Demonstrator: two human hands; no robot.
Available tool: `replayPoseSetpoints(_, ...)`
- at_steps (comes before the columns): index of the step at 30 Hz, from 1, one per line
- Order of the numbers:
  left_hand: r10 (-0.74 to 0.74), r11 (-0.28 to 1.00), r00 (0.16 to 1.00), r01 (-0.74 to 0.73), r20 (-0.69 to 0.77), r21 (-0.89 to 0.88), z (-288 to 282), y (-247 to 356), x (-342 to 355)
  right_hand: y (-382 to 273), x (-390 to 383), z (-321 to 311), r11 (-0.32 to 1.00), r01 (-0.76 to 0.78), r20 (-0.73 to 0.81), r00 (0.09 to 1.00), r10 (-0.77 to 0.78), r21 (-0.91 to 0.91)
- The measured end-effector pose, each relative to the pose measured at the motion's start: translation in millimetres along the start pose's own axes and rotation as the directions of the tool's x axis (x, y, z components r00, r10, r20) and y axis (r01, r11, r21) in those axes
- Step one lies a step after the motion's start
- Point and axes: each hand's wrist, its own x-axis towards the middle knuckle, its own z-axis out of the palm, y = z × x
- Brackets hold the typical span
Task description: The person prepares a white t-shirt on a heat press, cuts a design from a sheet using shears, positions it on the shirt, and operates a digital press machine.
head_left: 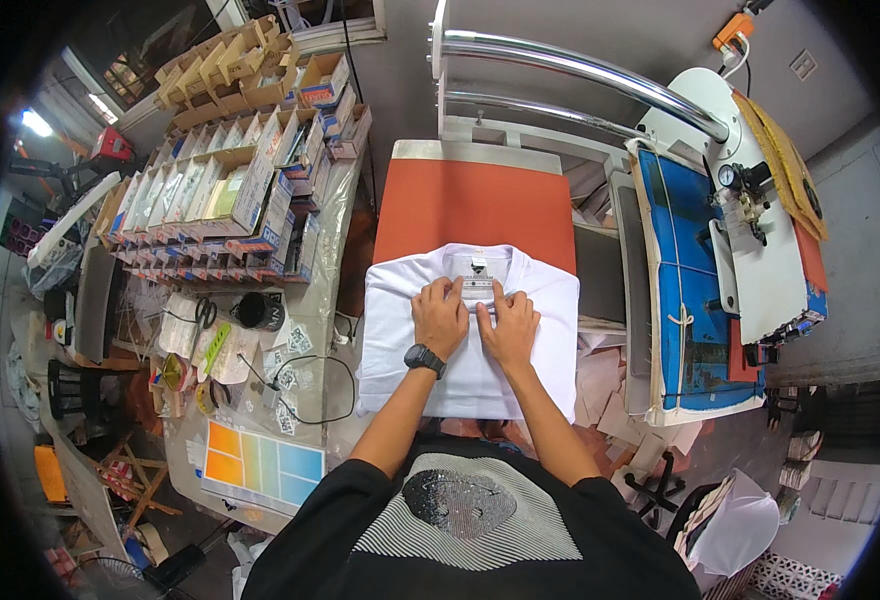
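A white T-shirt (385, 345) lies spread in front of me, its neckline toward the far side. Under its far part shows the orange-red pad (475, 205) of a press. Inside the collar is a small dark neck tag (479, 264), and just below it sits a small pale strip with dark marks (477, 288). My left hand (441, 320), with a dark watch on the wrist, rests its bent, slightly parted fingers on the shirt at the strip's left end. My right hand (510, 328) lies at the other end, index finger and thumb apart, fingertips on the cloth.
To the left, a cluttered table carries cardboard boxes (222, 195) of packets, scissors (205, 313), a black mug (258, 311), a cable and an orange-and-blue sheet (263, 465). At right stand a blue board (688, 290) and a machine with a pressure gauge (728, 176); metal bars (580, 66) cross behind.
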Motion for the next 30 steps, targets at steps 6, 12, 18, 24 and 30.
replayPoseSetpoints(6, -0.006, 1.0, 1.0, 0.006, 0.001, -0.022, 0.9, -0.3, 0.2, 2.7, -3.3, 0.7, 0.999, 0.009, -0.037, 0.999, -0.008, 0.031)
replayPoseSetpoints(12, -0.009, 0.999, 1.0, 0.01, 0.027, -0.036, -3.4, 1.8, -1.1, 0.7, -3.9, -1.5, 1.0, 0.006, -0.011, 1.0, -0.006, 0.027)
replayPoseSetpoints(18, 0.032, 0.999, 0.999, -0.032, -0.003, -0.033, 2.0, -3.5, -4.6, 3.1, -5.3, -1.7, 0.999, 0.012, -0.021, 1.0, -0.012, 0.031)
replayPoseSetpoints(24, 0.053, 0.998, 0.998, -0.052, -0.017, 0.022, 3.3, -3.4, -5.3, 4.3, -5.6, 0.2, 0.999, 0.025, -0.039, 0.999, -0.024, 0.025)
replayPoseSetpoints(30, 0.054, 0.998, 0.999, -0.054, 0.004, 0.021, 5.2, -4.0, -5.0, 5.4, -6.8, 0.4, 0.999, 0.032, -0.053, 0.998, -0.031, 0.015)
